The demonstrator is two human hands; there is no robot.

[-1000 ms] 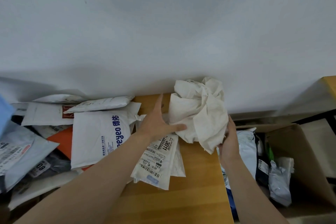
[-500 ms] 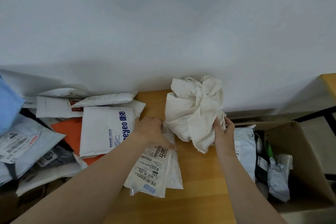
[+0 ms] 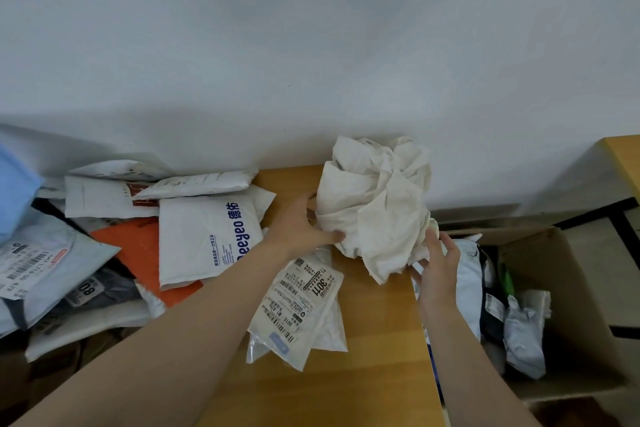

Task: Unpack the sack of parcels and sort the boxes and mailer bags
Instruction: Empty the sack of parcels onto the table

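Mailer bags [image 3: 524,333] heaped inside open cardboard box [image 3: 568,291]

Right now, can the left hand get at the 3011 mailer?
Probably yes. The 3011 mailer lies uncovered on the table, close by the left hand, which only rests against the sack.
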